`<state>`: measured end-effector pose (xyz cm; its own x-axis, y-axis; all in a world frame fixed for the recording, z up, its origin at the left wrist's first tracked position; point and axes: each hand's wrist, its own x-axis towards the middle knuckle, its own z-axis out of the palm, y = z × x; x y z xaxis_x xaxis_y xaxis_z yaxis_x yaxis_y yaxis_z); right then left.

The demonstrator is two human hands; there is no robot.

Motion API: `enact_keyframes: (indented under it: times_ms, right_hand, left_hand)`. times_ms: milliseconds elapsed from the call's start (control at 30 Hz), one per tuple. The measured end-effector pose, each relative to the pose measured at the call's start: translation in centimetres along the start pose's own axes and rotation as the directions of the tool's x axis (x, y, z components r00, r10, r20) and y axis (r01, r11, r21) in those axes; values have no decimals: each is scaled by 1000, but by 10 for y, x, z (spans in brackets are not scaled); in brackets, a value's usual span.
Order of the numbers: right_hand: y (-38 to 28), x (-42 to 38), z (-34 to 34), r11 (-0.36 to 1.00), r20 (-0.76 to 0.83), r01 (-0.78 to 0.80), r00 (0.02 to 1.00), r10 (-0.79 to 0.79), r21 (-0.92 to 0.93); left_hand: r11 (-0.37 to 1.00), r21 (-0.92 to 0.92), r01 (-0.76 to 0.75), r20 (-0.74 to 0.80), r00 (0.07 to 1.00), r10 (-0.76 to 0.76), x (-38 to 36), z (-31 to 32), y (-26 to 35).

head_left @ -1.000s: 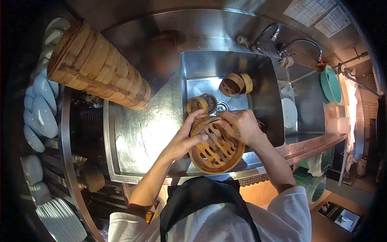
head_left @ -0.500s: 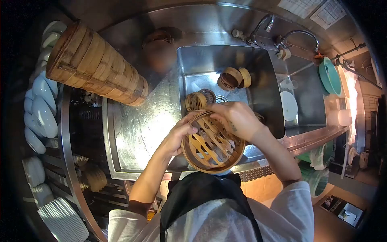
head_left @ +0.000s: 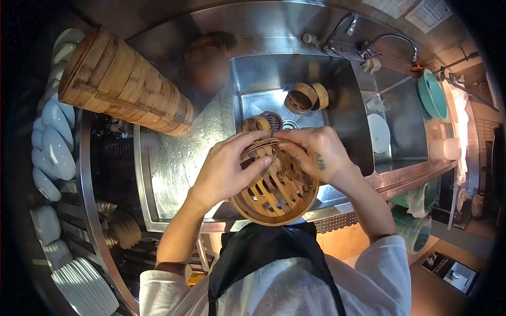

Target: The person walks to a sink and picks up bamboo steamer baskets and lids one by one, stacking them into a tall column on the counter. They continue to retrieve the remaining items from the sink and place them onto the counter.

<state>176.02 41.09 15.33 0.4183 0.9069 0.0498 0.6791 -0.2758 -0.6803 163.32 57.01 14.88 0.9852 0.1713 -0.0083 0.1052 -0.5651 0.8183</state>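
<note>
Between my two hands is a round bamboo steamer basket [head_left: 274,208], tilted so its slatted inside faces me, over the front edge of the sink. My left hand [head_left: 229,166] grips the rim at the upper left, its thumb reaching inside over the slats. At the upper right of the same rim, my right hand [head_left: 319,155] has its fingers closed on the basket; some fingertips are hidden. Just beyond my hands, a small bamboo steamer [head_left: 255,124] lies in the sink basin [head_left: 258,87]. Farther back in the basin are more bamboo steamer rings [head_left: 299,99].
A tall stack of bamboo steamers [head_left: 126,79] stands on the left drainboard [head_left: 174,174]. White plates [head_left: 84,289] fill racks at far left. The right basin holds a white plate [head_left: 378,133]; a green basin [head_left: 433,95] stands beyond it. Two faucets [head_left: 342,29] rise behind.
My left hand has moved up and right along the rim, its thumb now farther inside. My right hand has shifted slightly right and changed its hold. The basket has moved slightly left.
</note>
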Motion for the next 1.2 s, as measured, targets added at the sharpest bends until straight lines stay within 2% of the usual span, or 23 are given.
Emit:
enact_keyframes:
  times_ms: [33, 133, 167, 233, 367, 567, 667, 767, 833, 867, 900, 933, 967, 1000, 1033, 1067, 1133, 1167, 1200]
  right_hand:
    - [-2, -1, 1, 1000, -39, 4, 999, -4, -8]
    - [-3, -5, 4, 999, -124, 37, 992, -39, -19]
    - [-5, -7, 4, 999, -123, 34, 992, -36, -17]
    - [-9, -9, 2, 1000, -91, 24, 996, -24, 2]
    - [-7, -9, 4, 994, -156, 100, 984, -92, 46]
    - [-6, -8, 6, 984, -195, 178, 966, -172, 13]
    - [-9, -10, 3, 990, -148, 136, 980, -129, 37]
    - [-12, -10, -3, 994, -106, 81, 992, -74, 71]
    - [-14, -9, -10, 966, 108, -158, 985, 138, 204]
    - [-9, -10, -8, 967, 107, -155, 985, 136, 204]
    - [0, -12, -5, 870, 147, -167, 983, 110, 464]
    - [9, -14, -1, 705, 180, -179, 981, 74, 686]
    - [17, -20, 1, 664, 192, -166, 981, 34, 729]
    - [18, -23, 2, 665, 197, -165, 980, 28, 729]
    - [17, -28, 3, 603, 212, -246, 969, 129, 759]
    - [17, -35, 5, 530, 233, -321, 945, 228, 785]
    - [26, -49, 23, 500, 210, -334, 934, 288, 799]
    - [23, -53, 28, 301, 241, -333, 921, 305, 894]
    - [21, -55, 32, 89, 274, -316, 909, 314, 945]
  left_hand:
    - [998, 57, -26, -77, 997, 31, 2, 2, 7]
    - [988, 137, -71, -133, 987, 89, 2, 5, 5]
    - [988, 135, -70, -131, 988, 87, 2, 5, 6]
    - [964, 222, -143, -145, 973, 178, 2, 4, 10]
    - [960, 232, -155, -177, 964, 198, 0, 5, 14]
    - [957, 266, -113, -130, 980, 152, -1, 2, 18]
    - [958, 244, -152, -137, 972, 190, -1, 4, 13]
    - [974, 188, -124, -113, 983, 147, 1, 2, 13]
    - [995, 94, -32, -53, 998, 37, 2, 2, 10]
    - [995, 96, -32, -55, 998, 38, 3, 3, 7]
    - [997, 72, 12, -57, 998, -8, 3, 5, 2]
    - [997, 47, 58, -58, 997, -55, 4, 5, -2]
    - [997, 48, 61, -62, 996, -58, 4, 4, -3]
    - [992, 19, 125, -34, 992, -125, 5, 3, -4]
    - [982, -10, 191, -3, 982, -191, 5, 2, -5]
    - [980, -12, 197, -7, 980, -197, 5, 2, -6]
    - [970, -88, 225, 11, 974, -225, 7, 4, -12]
    - [970, -87, 228, 9, 974, -228, 7, 7, -17]
    - [970, -107, 219, -57, 973, -226, 7, 13, -23]
